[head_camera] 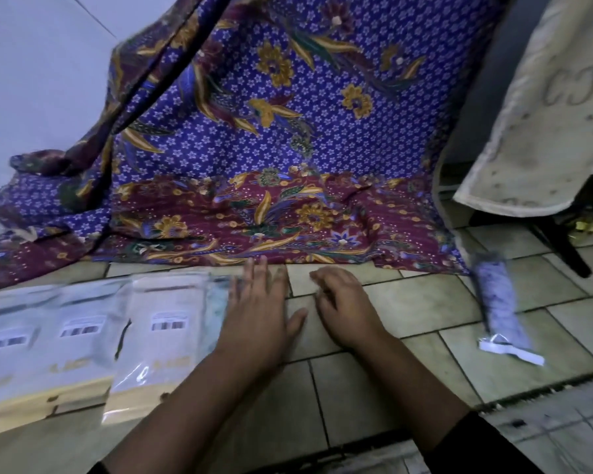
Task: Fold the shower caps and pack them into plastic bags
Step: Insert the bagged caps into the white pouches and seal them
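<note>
Shower caps: we see none loose for certain. The likeliest one is a pale greenish film (218, 302) at the edge of the bag row, partly under the left hand (257, 313). It is blurred, so it could be a cap or an empty bag. A speckled purple roll (498, 302) lies well apart on the right with a white strip (510, 352) at its near end; we judge it a rolled cap in its sleeve, not sure.

Handling, our guess: thin film, very light, floppy, slick on tile and prone to springing open. Press it flat with a palm to push the air out, then pinch it at the gathered elastic rim and fold it. Take a bag by its open mouth, one layer per hand.

Plastic bags (161, 340) with barcode labels lie in an overlapping row on the floor (408, 302) to the left; they look filled and flat.

The left hand lies palm down with its fingers straight and spread, touching the floor beside the nearest bag and gripping nothing. The right hand (346, 309) rests on the tile just beside it, fingers loosely curled under, nothing visible in it.

Behind them a purple and maroon batik cloth (288, 148) drapes down onto the floor. A cream towel (545, 114) hangs at the upper right.
</note>
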